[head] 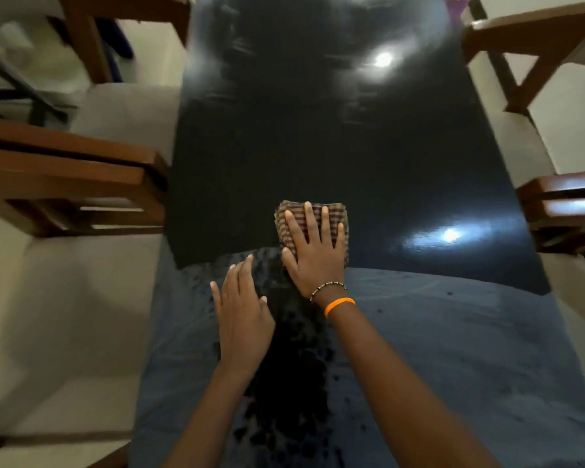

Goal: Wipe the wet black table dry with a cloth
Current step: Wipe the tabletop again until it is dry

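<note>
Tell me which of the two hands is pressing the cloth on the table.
The right hand, the one with the orange band and bead bracelet at its wrist, lies flat on the striped cloth. The left hand has no cloth under it.

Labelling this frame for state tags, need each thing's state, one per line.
Glossy black table: near part wet, with droplets.
Striped folded cloth: flat on table, under the right hand.
Right hand: fingers straight, pressing the cloth.
Left hand: fingers straight, holding nothing; contact with table unclear.
Brown wooden chairs: upright beside table.
</note>
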Demonstrator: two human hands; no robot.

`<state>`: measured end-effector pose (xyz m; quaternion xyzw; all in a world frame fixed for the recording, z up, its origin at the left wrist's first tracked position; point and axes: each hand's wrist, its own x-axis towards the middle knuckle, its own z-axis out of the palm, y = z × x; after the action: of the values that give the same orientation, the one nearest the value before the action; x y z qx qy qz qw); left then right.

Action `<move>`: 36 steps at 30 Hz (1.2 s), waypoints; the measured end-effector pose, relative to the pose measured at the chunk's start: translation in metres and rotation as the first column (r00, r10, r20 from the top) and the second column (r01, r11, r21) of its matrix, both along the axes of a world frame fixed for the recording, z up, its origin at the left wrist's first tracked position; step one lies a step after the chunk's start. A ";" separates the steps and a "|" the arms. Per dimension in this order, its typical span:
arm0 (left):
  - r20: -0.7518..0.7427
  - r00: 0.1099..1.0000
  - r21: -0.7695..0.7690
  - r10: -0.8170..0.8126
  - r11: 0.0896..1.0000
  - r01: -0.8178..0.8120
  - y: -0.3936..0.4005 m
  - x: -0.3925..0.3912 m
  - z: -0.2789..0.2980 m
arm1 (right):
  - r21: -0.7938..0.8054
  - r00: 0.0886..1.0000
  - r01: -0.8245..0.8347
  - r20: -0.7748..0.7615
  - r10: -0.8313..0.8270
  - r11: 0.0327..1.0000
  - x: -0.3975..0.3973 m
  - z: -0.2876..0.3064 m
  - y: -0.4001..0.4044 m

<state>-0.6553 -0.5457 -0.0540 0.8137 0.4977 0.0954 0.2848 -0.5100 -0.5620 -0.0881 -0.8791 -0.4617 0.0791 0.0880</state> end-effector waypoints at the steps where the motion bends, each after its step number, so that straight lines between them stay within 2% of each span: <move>1: -0.006 0.999 -0.008 0.039 0.999 -0.039 0.009 -0.018 -0.001 | -0.009 0.999 -0.037 -0.004 0.037 0.999 -0.017 -0.001 0.015; 9: -0.001 0.980 -0.082 0.199 0.977 -0.199 0.055 -0.119 -0.010 | -0.020 0.946 -0.324 -0.020 0.323 0.946 -0.140 0.000 0.100; 13: 0.122 0.963 -0.228 0.242 0.951 -0.210 0.058 -0.134 -0.013 | -0.074 0.907 -0.420 0.009 0.422 0.904 -0.120 0.001 0.124; 19: 0.164 0.959 -0.301 0.233 0.937 -0.177 0.050 -0.150 -0.012 | -0.167 0.941 -0.339 -0.049 0.336 0.926 -0.080 0.008 0.183; 22: 0.125 0.945 -0.322 0.303 0.913 -0.250 0.045 -0.161 -0.012 | -0.133 0.944 -0.328 -0.027 0.328 0.935 -0.099 0.005 0.166; 25: 0.107 0.931 -0.323 0.350 0.897 -0.301 0.044 -0.167 -0.010 | -0.092 0.915 -0.402 -0.009 0.403 0.911 -0.138 0.001 0.126; 30: 0.059 0.939 -0.316 0.340 0.898 -0.305 0.038 -0.167 -0.004 | -0.041 0.859 -0.509 0.035 0.510 0.860 -0.175 -0.004 0.061; 33: 0.060 0.947 -0.326 0.315 0.903 -0.280 0.033 -0.158 0.000 | -0.021 0.888 -0.456 0.049 0.456 0.890 -0.160 -0.002 0.045; 36: 0.111 0.955 -0.373 0.273 0.903 -0.215 0.031 -0.145 0.004 | -0.032 0.941 -0.332 0.055 0.333 0.943 -0.129 -0.002 0.023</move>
<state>-0.8005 -0.5146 -0.0501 0.6691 0.5803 0.1039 0.4525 -0.6392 -0.5392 -0.0898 -0.7914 -0.6050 0.0716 0.0499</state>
